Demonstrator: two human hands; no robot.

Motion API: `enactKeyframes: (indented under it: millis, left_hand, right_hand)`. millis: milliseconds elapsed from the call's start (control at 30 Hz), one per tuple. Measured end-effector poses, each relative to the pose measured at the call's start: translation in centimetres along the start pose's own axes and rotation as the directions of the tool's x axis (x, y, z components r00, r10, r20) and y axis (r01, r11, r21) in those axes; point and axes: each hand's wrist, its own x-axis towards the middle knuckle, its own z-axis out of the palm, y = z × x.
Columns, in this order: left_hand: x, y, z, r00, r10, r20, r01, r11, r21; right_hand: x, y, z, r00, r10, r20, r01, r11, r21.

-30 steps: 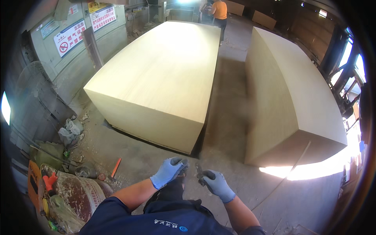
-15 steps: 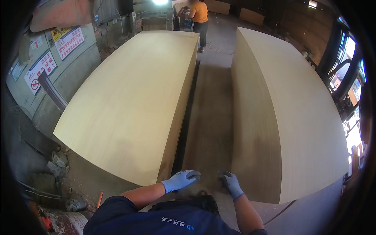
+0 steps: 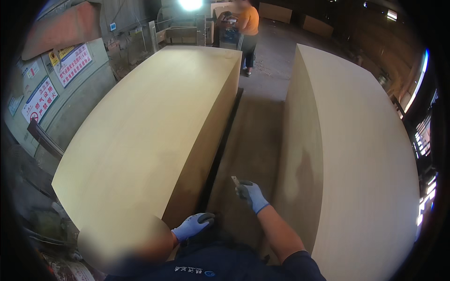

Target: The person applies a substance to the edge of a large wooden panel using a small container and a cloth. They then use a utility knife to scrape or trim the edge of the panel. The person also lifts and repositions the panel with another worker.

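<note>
A white lamp [image 3: 191, 4] glares far ahead of the right fingers [image 3: 242, 189]; shadow dims the floor [image 3: 251, 136] beyond them. A round blur smears the area left of the left fingers [image 3: 206, 218]. Straight edges bend; corners blacken.

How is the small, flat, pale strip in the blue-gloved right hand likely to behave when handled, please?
The strip is probably stiff, since it juts out straight, and likely light, as the right hand alone holds it. Its flat shape suggests little rolling.
</note>
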Motion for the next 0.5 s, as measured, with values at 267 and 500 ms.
enactKeyframes:
  millis: [267,500]
  left_hand:
    - [23.0,0.2,-4.7,0.998,-0.055,0.015,0.057,0.993,-0.1]
    - [45.7,11.1,-16.0,0.983,0.17,0.071,-0.173,0.984,0.043]
  right_hand:
    - [15.5,-5.3,-11.2,1.0,-0.017,-0.021,0.022,0.974,0.227]
    - [25.4,-18.3,-18.1,0.969,-0.014,-0.246,0.028,0.998,0.056]
